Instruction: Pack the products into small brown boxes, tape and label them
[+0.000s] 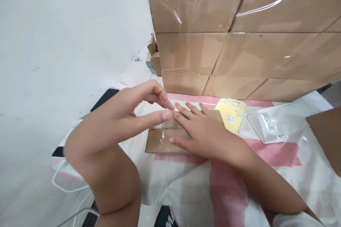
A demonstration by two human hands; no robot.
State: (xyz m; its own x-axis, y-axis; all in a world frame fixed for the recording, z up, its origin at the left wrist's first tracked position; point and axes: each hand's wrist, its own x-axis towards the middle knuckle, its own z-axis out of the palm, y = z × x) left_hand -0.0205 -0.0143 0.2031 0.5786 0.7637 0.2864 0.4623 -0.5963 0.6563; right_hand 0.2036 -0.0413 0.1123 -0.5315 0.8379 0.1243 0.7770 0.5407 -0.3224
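A small brown cardboard box lies in front of me, with clear tape shining on its top. My right hand rests flat across the box, palm down, fingers spread. From the left, my left hand reaches over the far left part of the box. Its thumb and index fingertip come together in a pinch, right beside the right hand's fingertips. Whatever is between them, if anything, is too small to make out. The other left fingers are curled and partly hidden.
Stacked, taped cardboard boxes form a wall behind. A yellow patterned card and a white plastic device sit to the right on the pink and white cloth. White cables and dark flat objects lie left; an opened carton stands behind.
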